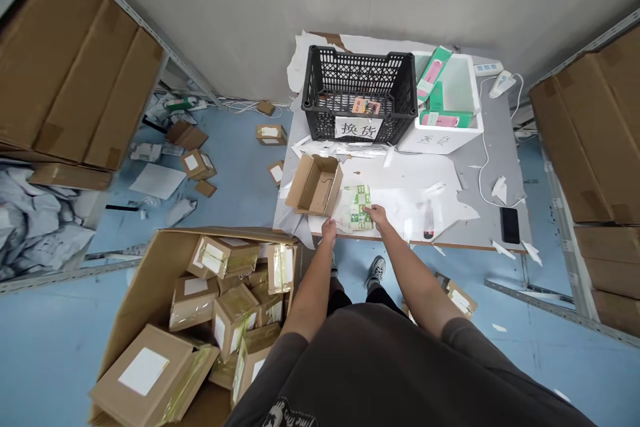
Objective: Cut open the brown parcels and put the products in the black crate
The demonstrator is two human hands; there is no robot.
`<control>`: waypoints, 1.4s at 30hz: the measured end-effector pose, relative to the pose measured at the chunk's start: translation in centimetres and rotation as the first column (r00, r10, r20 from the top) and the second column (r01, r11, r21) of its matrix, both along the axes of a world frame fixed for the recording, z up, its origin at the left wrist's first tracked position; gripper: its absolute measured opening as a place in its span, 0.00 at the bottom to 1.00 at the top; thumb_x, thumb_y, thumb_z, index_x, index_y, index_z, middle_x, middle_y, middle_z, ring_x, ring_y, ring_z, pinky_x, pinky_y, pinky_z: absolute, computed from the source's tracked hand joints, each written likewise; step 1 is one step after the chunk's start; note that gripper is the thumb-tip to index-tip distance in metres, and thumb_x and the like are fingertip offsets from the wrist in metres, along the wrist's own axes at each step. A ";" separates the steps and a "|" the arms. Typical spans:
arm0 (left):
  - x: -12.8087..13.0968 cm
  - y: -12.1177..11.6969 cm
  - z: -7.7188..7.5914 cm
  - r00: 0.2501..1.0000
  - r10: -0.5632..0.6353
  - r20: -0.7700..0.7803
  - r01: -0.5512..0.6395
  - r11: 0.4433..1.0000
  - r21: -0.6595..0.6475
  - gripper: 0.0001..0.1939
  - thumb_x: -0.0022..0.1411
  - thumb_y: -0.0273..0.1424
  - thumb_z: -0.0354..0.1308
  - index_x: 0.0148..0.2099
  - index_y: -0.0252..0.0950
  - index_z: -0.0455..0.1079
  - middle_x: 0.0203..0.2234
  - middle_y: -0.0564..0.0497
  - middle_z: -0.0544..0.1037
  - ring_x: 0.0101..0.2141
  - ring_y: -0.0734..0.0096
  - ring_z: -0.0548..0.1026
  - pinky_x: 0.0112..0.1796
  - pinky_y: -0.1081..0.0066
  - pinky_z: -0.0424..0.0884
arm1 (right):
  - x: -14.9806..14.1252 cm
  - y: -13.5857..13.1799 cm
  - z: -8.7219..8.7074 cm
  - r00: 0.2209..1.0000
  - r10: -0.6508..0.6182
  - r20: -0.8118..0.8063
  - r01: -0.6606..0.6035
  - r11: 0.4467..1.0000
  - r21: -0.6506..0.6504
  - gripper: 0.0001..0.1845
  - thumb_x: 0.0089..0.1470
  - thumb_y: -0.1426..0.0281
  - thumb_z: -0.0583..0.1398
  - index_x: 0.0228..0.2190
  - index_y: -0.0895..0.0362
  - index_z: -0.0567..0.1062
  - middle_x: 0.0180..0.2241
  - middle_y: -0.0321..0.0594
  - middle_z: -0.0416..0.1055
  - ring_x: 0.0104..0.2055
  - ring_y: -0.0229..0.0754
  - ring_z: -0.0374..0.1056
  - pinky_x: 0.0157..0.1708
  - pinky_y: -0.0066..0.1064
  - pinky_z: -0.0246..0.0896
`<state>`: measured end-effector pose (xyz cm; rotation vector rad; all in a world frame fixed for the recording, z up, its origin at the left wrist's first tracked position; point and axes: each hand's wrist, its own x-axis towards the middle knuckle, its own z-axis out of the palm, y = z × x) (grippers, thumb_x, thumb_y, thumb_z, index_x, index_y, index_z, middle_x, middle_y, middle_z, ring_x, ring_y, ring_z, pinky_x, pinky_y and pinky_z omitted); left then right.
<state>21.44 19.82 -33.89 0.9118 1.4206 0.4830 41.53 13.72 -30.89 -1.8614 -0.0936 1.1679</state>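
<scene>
The carton [319,197] stood open, unsealed, the green-patterned packet [359,199] outside it at four o'clock, pinched by the right hand [377,214]; what the curled left hand [329,229] held was indiscernible.

Packet [361,203], green-and-white: in right fingers [369,210]; left fingers [328,223] near its left edge, contact unclear. Box [300,183], open: just beyond left fingers. Crate [320,125], black: farther beyond both. Bin [465,139], white: beyond right fingers, rightward. Phone [510,225]: on bench [503,147], well right. Carton [134,293], parcels [235,313] inside: left.
</scene>
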 end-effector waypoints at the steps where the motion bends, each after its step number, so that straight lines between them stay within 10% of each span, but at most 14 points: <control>1: -0.1 0.0 0.7 0.999 0.024 -0.042 -0.024 1.000 -0.002 0.10 0.62 0.35 0.63 0.44 0.36 0.77 0.36 0.46 0.82 0.43 0.61 0.80 0.50 0.62 0.73 | 0.1 -0.3 0.8 0.999 -0.030 -0.038 0.032 0.999 0.037 0.26 0.33 0.55 0.76 0.24 0.52 0.69 0.23 0.34 0.74 0.31 0.44 0.72 0.32 0.32 0.66; 11: 2.8 -0.1 13.0 0.996 0.026 -0.089 0.003 0.952 0.306 0.13 0.62 0.39 0.65 0.46 0.38 0.77 0.45 0.41 0.82 0.49 0.55 0.79 0.54 0.59 0.73 | 6.0 -4.5 12.6 0.961 -0.137 -0.241 0.222 0.899 0.378 0.28 0.30 0.62 0.81 0.29 0.52 0.71 0.28 0.37 0.81 0.36 0.50 0.80 0.38 0.38 0.75; 15: 8.0 0.2 18.4 0.955 -0.243 0.170 0.197 0.948 0.249 0.25 0.58 0.47 0.72 0.51 0.35 0.79 0.50 0.38 0.83 0.54 0.51 0.79 0.57 0.56 0.72 | 7.1 -4.9 16.5 0.949 -0.118 -0.293 0.253 0.838 0.483 0.30 0.30 0.65 0.81 0.33 0.52 0.74 0.32 0.40 0.83 0.37 0.51 0.81 0.41 0.40 0.78; 19: 10.4 0.0 22.0 0.756 -0.492 0.431 0.439 0.871 0.223 0.36 0.51 0.47 0.77 0.58 0.35 0.77 0.51 0.39 0.84 0.54 0.49 0.80 0.59 0.51 0.72 | 6.6 -5.1 19.3 0.939 -0.121 -0.323 0.289 0.787 0.545 0.31 0.31 0.63 0.82 0.35 0.52 0.73 0.34 0.40 0.84 0.37 0.52 0.82 0.41 0.43 0.79; 37: 9.0 -1.2 25.5 0.837 -0.409 0.364 0.286 0.893 0.347 0.40 0.55 0.46 0.75 0.65 0.35 0.71 0.55 0.38 0.81 0.58 0.47 0.77 0.60 0.51 0.70 | 4.5 -5.8 23.5 0.963 -0.062 -0.264 0.214 0.771 0.600 0.32 0.35 0.57 0.78 0.37 0.50 0.69 0.36 0.39 0.83 0.41 0.54 0.81 0.42 0.44 0.78; 42: 9.4 -2.7 27.8 0.939 -0.342 0.025 0.227 0.675 0.702 0.39 0.55 0.39 0.76 0.67 0.39 0.71 0.63 0.36 0.73 0.69 0.42 0.63 0.69 0.51 0.55 | 3.6 -5.3 24.8 0.973 -0.205 -0.108 0.226 0.738 0.636 0.31 0.35 0.57 0.78 0.33 0.50 0.66 0.33 0.34 0.80 0.38 0.48 0.78 0.40 0.37 0.75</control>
